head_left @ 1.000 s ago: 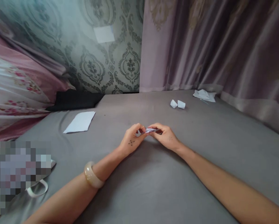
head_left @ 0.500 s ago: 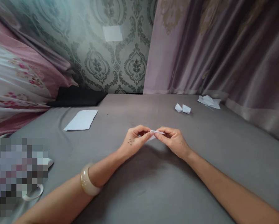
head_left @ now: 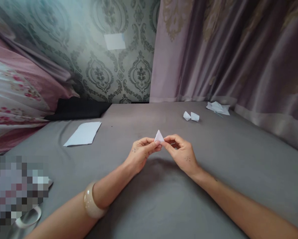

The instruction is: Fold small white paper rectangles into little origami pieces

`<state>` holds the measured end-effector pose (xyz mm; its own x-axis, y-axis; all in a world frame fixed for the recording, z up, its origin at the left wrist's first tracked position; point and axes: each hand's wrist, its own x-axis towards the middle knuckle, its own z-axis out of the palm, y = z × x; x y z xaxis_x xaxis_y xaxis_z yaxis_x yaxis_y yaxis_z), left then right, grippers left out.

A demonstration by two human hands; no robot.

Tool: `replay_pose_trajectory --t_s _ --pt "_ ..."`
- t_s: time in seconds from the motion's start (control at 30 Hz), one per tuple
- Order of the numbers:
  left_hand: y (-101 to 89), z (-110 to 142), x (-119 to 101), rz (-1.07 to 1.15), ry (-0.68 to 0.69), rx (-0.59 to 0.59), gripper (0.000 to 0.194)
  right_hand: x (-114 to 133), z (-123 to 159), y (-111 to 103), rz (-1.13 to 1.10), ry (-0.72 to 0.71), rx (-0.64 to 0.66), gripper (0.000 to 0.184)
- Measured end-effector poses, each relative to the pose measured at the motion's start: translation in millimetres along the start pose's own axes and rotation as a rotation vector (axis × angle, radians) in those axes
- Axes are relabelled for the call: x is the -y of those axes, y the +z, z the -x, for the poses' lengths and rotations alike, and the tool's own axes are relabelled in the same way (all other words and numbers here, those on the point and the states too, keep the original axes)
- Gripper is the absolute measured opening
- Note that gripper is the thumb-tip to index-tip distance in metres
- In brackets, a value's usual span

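A small piece of folded white paper (head_left: 159,136) stands up between my hands, its visible face a triangle with the tip upward. My left hand (head_left: 143,151) pinches its lower left part, thumb in front. From the other side, my right hand (head_left: 181,151) grips its lower right corner between thumb and fingers. Both hands are held above the grey sheet (head_left: 149,199). The paper's lower edge is hidden by my thumbs and fingertips. A pale bangle (head_left: 92,200) circles my left forearm.
A stack of white paper (head_left: 83,133) lies at the left. Two folded paper pieces (head_left: 194,116) sit at the back right, with loose paper (head_left: 218,108) farther right. Black cloth (head_left: 81,109) lies at the back left. A blurred-out object (head_left: 16,196) occupies the lower left.
The folded paper has turned from nearly edge-on to a point-up triangle facing me. My hands have shifted slightly, and the whole view has moved a little.
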<state>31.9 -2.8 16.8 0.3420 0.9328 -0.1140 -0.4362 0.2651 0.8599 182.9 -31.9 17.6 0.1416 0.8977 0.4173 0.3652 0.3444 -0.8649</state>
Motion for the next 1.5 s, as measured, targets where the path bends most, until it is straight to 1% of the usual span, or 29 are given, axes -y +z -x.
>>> replay_pose_trajectory --t_s 0.13,0.27,0.37,0.5,0.57,0.63,0.77,0.87,0.93,0.97,1.03,1.1,1.2,1.33,1.4,1.5 --pt "-0.1 -0.9 2.7 0.036 0.028 0.028 0.02 4.5 1.5 -2.3 0.062 -0.178 -0.08 0.005" --pt "1.3 0.3 3.9 0.032 0.073 0.042 0.018 4.7 4.7 -3.2 0.141 -0.343 -0.104 0.01" --pt "3.0 1.5 1.8 0.044 0.098 0.045 0.017 5.5 8.7 -3.4 0.207 -0.376 -0.091 0.014" --pt "4.0 1.1 0.0 0.044 0.11 0.039 0.016 9.2 13.1 -2.5 0.229 -0.365 -0.072 0.014" --pt "3.4 0.3 0.9 0.026 0.115 0.039 0.016 11.2 13.4 -1.3 0.213 -0.343 -0.07 0.012" --pt "1.9 -0.3 2.6 0.003 0.126 0.047 0.016 12.1 11.5 -0.3 0.189 -0.29 -0.06 0.01" --pt "-3.0 -0.6 4.0 -0.127 0.168 0.057 0.018 8.0 0.3 -1.9 0.094 -0.104 0.036 0.013" --pt "-5.7 -0.1 0.4 -0.165 0.145 0.106 0.019 3.4 -9.7 -8.0 -0.062 0.081 0.189 0.02" --pt "-5.9 0.5 -3.0 -0.097 0.078 0.167 0.024 1.8 -13.2 -13.1 -0.177 0.184 0.322 0.024" --pt "-5.6 0.8 -4.3 -0.058 0.039 0.195 0.027 1.5 -13.6 -15.4 -0.224 0.211 0.384 0.026" --pt "-4.5 1.4 -5.6 -0.029 -0.03 0.243 0.032 1.7 -12.2 -19.0 -0.281 0.216 0.48 0.029" --pt "-3.8 1.9 -5.2 -0.065 -0.066 0.27 0.03 2.0 -9.7 -21.2 -0.29 0.193 0.532 0.029" --pt "-5.3 1.6 -3.7 -0.141 -0.078 0.276 0.026 1.8 -7.3 -23.8 -0.286 0.184 0.563 0.025" --pt "-9.6 0.0 -4.9 -0.205 -0.125 0.264 0.027 -0.2 -7.0 -27.9 -0.301 0.215 0.6 0.023" --pt "-10.5 -0.1 -6.4 -0.203 -0.158 0.297 0.027 -1.8 -6.7 -29.7 -0.313 0.217 0.626 0.025" --pt "-10.4 1.3 -8.5 -0.141 -0.225 0.372 0.025 -4.8 -5.9 -31.1 -0.358 0.23 0.667 0.026"
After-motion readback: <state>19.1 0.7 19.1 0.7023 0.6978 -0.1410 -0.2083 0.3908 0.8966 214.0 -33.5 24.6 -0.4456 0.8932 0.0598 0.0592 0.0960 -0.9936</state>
